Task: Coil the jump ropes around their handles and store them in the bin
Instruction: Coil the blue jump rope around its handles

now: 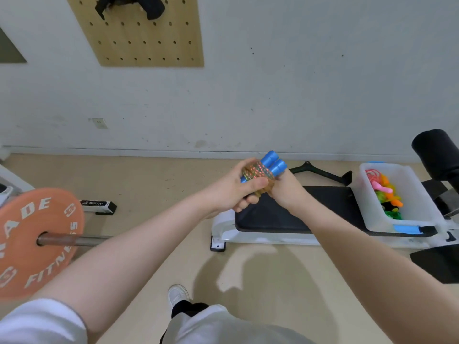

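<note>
Both hands meet in front of the body, above the near end of the bench point(273, 217). The left hand point(236, 189) grips the rope point(258, 173) — its fingers curl round the bundle from the left, thumb across the front. The right hand point(288, 189) grips the same bundle from the right, with fingers wrapped behind it. The rope is coiled in tight turns around its two blue handles point(274, 162), which lie side by side; their ends stick out above the hands, tilted up and to the right.

The bin point(367, 194) — white, open-topped — stands on the bench to the right of the hands, well apart from them. It contains a heap of coloured ropes point(387, 194) in pink, orange, yellow and green. A blue strip point(407, 229) lies on the bench, just in front of the bin.

An orange plate point(34, 242) on a bar point(74, 240) sits at the left. A pegboard point(146, 33) hangs on the wall.
</note>
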Tool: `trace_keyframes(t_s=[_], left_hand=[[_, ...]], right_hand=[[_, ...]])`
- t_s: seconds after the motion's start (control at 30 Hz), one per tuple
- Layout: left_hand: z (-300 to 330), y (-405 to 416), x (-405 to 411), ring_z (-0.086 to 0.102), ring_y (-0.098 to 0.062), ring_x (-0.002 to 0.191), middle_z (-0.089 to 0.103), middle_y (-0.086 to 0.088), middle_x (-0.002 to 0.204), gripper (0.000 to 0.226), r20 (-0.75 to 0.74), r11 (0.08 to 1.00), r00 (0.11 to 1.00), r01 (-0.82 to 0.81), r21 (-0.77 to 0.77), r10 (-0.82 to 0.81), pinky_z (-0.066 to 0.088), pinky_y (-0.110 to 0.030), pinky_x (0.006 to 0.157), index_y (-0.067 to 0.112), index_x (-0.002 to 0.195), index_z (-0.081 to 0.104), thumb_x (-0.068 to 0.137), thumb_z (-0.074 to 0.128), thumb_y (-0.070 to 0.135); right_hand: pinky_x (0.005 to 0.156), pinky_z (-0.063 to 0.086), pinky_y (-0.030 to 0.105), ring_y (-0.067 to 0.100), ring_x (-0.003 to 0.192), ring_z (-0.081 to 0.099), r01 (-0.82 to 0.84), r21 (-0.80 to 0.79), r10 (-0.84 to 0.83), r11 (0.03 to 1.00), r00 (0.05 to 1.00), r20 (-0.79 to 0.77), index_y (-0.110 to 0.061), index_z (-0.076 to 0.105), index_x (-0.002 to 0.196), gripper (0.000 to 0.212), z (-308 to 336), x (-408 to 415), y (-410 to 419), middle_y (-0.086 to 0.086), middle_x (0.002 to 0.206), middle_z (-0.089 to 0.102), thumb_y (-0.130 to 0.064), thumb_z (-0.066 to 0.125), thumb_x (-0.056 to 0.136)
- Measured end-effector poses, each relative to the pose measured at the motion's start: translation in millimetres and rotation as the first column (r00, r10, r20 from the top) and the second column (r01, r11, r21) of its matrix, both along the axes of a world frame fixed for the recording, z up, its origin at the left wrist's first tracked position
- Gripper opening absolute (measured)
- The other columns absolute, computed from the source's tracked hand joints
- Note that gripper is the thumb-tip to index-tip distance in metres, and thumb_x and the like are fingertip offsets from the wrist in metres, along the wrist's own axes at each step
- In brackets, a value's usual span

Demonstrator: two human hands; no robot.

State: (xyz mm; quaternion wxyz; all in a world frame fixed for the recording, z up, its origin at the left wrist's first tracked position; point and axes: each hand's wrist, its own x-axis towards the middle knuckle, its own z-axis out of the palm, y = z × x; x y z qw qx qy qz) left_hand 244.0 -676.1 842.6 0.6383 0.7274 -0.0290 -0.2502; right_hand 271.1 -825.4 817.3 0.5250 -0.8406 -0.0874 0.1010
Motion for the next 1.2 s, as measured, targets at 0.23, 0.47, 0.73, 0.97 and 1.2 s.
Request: trace_keyframes(t_s=[0.23,0.47,0.73,0.97,1.2], left_hand=[[-16.2,1.8,15.1,0.026,-0.006,0.034,0.041,0.000,0.053,0.022,-0.060,0.970,0.971,-0.233,-0.063,0.229,0.024,-0.013,0.038,0.019,0.104,0.045,0.095,0.048,0.039],[-29.2,-5.7,17.3,0.027,-0.008,0.035,0.041,-0.001,0.055,0.028,-0.017,0.972,0.977,-0.211,0.101,0.214,0.024,-0.015,0.040,0.018,0.098,0.043,0.093,0.049,0.044],[-29.7,-13.8,17.4,0.033,-0.010,0.034,0.045,-0.003,0.056,0.045,-0.028,0.965,0.971,-0.232,0.121,0.237,0.028,-0.016,0.037,0.014,0.102,0.039,0.092,0.040,0.057],[-24.3,-23.6,2.9,0.062,-0.031,0.083,0.058,-0.011,0.087,0.055,0.252,0.833,0.953,-0.273,0.482,0.167,0.046,-0.036,0.070,0.005,0.106,0.037,0.092,0.034,0.058],[4.7,15.1,-9.4,0.045,-0.021,0.117,0.048,0.000,0.124,0.090,0.310,0.506,0.813,-0.023,0.862,-0.493,0.038,-0.030,0.089,0.023,0.139,0.031,0.068,0.063,0.069]], right_hand=[[0.057,0.032,0.032,0.019,0.057,0.041,-0.081,-0.206,0.076,0.975,0.997,-0.033,-0.007,0.048,0.080,0.023,-11.8,-17.6,20.7,0.007,0.063,0.046,-0.012,0.034,0.097],[0.047,0.010,0.027,0.010,0.046,0.017,0.031,0.135,0.023,0.990,0.926,-0.378,-0.014,0.055,0.082,0.051,-3.4,-28.4,15.2,-0.003,0.054,0.027,-0.059,0.032,0.092],[0.037,0.012,0.018,0.009,0.040,0.016,0.244,0.191,-0.090,0.951,0.808,-0.582,-0.016,0.047,0.073,0.062,4.4,-23.9,16.5,-0.004,0.054,0.025,-0.076,0.034,0.081],[0.035,0.008,0.016,0.006,0.035,0.012,0.328,0.289,-0.004,0.899,0.668,-0.744,-0.023,0.033,0.054,0.057,4.6,-25.0,11.5,-0.008,0.047,0.020,-0.073,0.042,0.080],[0.039,0.005,0.017,0.005,0.031,0.014,0.173,0.303,0.142,0.937,0.604,-0.784,-0.019,0.058,0.066,0.060,8.0,-26.9,-16.5,-0.010,0.041,0.018,-0.072,0.034,0.083]])
